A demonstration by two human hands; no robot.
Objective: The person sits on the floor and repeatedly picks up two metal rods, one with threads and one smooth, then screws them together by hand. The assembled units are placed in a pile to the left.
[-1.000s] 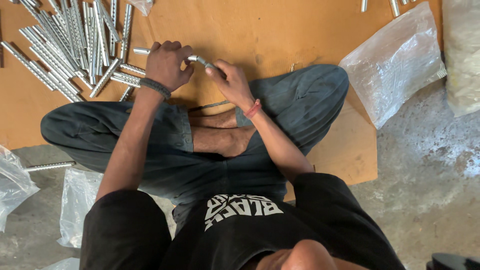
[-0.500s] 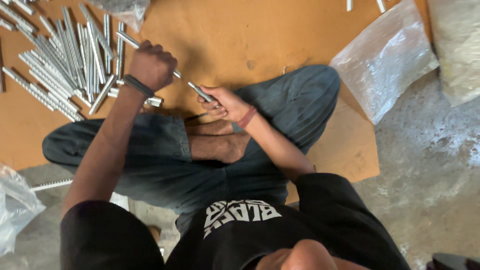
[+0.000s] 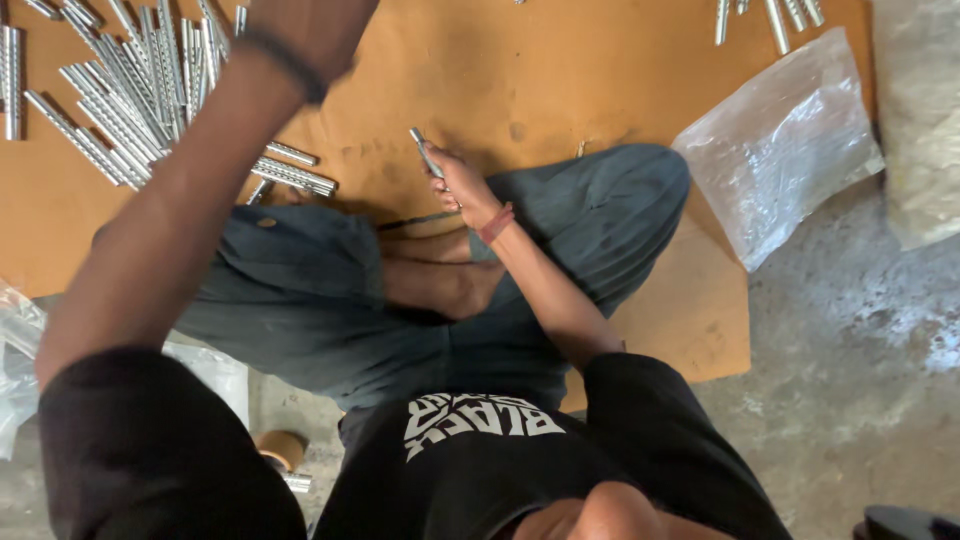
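A large brown cardboard sheet point(image 3: 560, 70) is seen spread over a grey concrete floor point(image 3: 850, 400), covering the upper part of the view from nine o'clock round to three o'clock. A person in a black shirt and dark blue trousers is seated cross-legged on it, the knees pointing toward nine and three o'clock and the bare feet crossed at the centre.

At about two o'clock a clear plastic bag point(image 3: 780, 140) is laid partly on the cardboard and partly on the floor. More crumpled clear plastic point(image 3: 15, 350) is seen at the nine o'clock edge.

At about ten to eleven o'clock a heap of silver metal rods point(image 3: 130, 90) is scattered on the cardboard, with a few lying just beside the left knee. A smaller group of rods point(image 3: 770, 15) is cut off by the edge at about one o'clock.

The left hand point(image 3: 310, 25) is raised toward eleven o'clock, close to the camera, above the heap; a dark band is worn at the wrist. Its fingers are cut off by the frame, so whether it is closed or spread cannot be told.

The right hand point(image 3: 460, 185), with a red band at the wrist, is held just above the centre, over the right leg. Its fingers are closed round a short silver rod point(image 3: 424, 150), whose free end points toward eleven o'clock.
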